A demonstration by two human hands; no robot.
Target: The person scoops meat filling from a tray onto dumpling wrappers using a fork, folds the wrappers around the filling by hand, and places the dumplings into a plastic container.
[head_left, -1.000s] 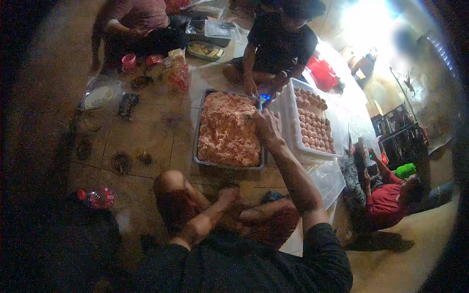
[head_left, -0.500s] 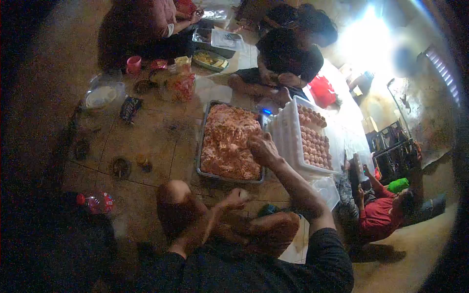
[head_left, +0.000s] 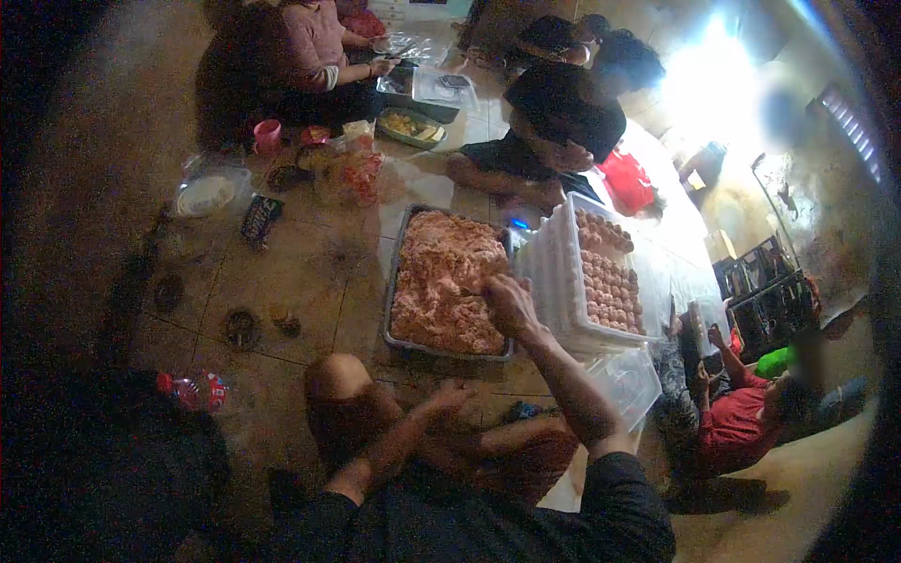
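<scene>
A dark rectangular tray [head_left: 389, 314] on the floor is heaped with a pinkish, minced-meat-like mixture [head_left: 441, 281]. My right hand [head_left: 511, 305] reaches over the tray's right side, fingers curled at the mixture's surface. Whatever those fingers may hold is too blurred to identify. Nearer to me, my left hand [head_left: 450, 398] is raised above my crossed legs, just below the tray's front edge. Its fingers are closed, and their contents are hidden. Right of the tray stands a stack of white plastic trays [head_left: 549, 258]; rows of round pinkish balls [head_left: 608, 281] fill the top one.
A clear plastic container [head_left: 621, 389] lies near my right arm. At left are a red-labelled bottle [head_left: 195, 389], a dark packet [head_left: 261, 220] and a pink cup [head_left: 267, 136]. Farther back is a green dish of food [head_left: 411, 128]. Other people sit behind the tray and at right.
The whole view has shifted slightly. My left hand has lowered a little and turned, and the pale thing seen at its fingers earlier is out of sight. My right hand stays at the mixture.
</scene>
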